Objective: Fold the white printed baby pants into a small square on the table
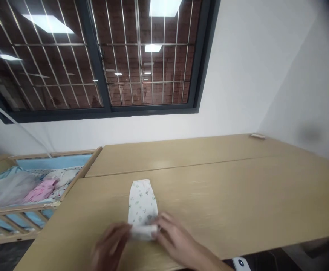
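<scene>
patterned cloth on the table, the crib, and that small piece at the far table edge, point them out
patterned cloth (141,201): head view, the flat middle of the strip.
crib (81,174): head view, its slanting wooden side rail.
small piece (257,136): head view, its middle.

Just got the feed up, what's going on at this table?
A person has both hands on a small white printed garment, laid as a narrow strip on the wooden table. The left hand and right hand meet at its near end, which looks turned up into a roll. Motion blur hides whether the fingers actually pinch it. The far end lies flat. To the left stands a crib holding more clothes, including a pink piece.
</scene>
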A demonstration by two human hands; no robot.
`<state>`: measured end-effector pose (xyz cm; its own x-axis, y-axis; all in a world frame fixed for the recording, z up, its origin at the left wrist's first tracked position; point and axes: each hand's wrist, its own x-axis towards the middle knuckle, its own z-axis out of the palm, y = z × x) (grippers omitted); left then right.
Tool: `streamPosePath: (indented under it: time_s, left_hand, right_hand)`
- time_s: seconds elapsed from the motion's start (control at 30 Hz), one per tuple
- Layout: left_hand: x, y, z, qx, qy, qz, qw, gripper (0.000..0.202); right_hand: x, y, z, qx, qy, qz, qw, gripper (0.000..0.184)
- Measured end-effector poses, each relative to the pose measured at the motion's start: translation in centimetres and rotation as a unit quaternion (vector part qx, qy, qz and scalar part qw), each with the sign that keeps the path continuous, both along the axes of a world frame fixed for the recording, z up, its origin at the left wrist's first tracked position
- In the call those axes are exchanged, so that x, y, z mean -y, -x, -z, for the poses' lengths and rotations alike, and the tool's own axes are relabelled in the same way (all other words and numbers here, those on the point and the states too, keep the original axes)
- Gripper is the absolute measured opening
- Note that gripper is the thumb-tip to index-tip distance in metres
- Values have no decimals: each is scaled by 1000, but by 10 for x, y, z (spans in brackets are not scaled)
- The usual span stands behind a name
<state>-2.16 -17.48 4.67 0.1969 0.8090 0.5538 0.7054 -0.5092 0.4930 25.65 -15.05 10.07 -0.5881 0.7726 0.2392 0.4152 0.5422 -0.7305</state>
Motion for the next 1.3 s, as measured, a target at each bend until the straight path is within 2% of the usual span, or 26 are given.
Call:
streamPosePath:
  time_s: [0.07, 0.1, 0.2, 0.27, 0.33, 0.43, 0.5, 0.57, 0.63, 0.7, 0.77, 0.83, 0.9, 0.97, 1.03, 1.13, 1.2, 1.3]
  left_hand:
    - [-39, -3, -17, 42, 14, -25, 999, 24]
    - [-60, -6, -24, 44, 33, -36, 998, 25]
    - [-123, -13, -35, 14, 106, -79, 991, 24]
    - [-157, -18, -30, 1, 125, -104, 987, 23]
    - [-180, -22, -18, -14, 140, -120, 983, 22]
    - [-196, -27, -4, -42, 154, -132, 978, 22]
    - [-193, -30, -2, -59, 145, -141, 978, 26]
    - [-178, -33, -6, -72, 124, -156, 977, 32]
    - [-149, -37, -6, -84, 103, -166, 977, 37]
    - [-111, -43, 3, -105, 80, -164, 978, 38]
    - [-71, -49, 27, -173, 1, -154, 973, 41]
    - [-42, -53, 61, -234, -70, -165, 956, 41]
    - [-29, -52, 96, -294, -147, -146, 933, 40]
    - [-28, -48, 124, -328, -196, -157, 911, 41]
    - [-32, -46, 140, -336, -218, -178, 899, 37]
    - [-39, -49, 148, -322, -213, -208, 899, 33]
    - [-41, -56, 148, -303, -186, -241, 903, 36]
    - [-42, -64, 151, -276, -152, -273, 909, 38]
  right_hand:
    - [-36, 11, -13, -34, -10, 26, 999, 27]
    - [-58, 18, -13, -43, -16, 45, 998, 25]
    - [-127, 39, 9, -61, 0, 143, 988, 21]
    - [-165, 50, 30, -36, 34, 192, 980, 16]
    - [-191, 59, 48, -12, 49, 218, 975, 10]
    - [-208, 66, 63, 22, 56, 232, 971, 8]
    - [-207, 67, 63, 42, 49, 233, 970, 11]
    - [-198, 65, 57, 53, 30, 229, 972, 19]
    - [-182, 61, 43, 60, -10, 199, 978, 32]
    - [-159, 58, 26, 77, -72, 118, 987, 45]
    - [-132, 58, 12, 102, -127, -6, 987, 55]
    - [-107, 62, 5, 116, -149, -134, 973, 57]
    - [-90, 70, 10, 121, -152, -240, 951, 59]
    - [-83, 78, 23, 131, -139, -295, 936, 59]
    - [-88, 83, 40, 152, -115, -299, 935, 58]
    - [-112, 83, 62, 178, -95, -254, 946, 55]
    - [-134, 80, 70, 187, -100, -218, 953, 56]
    - [-170, 77, 72, 207, -110, -174, 957, 58]
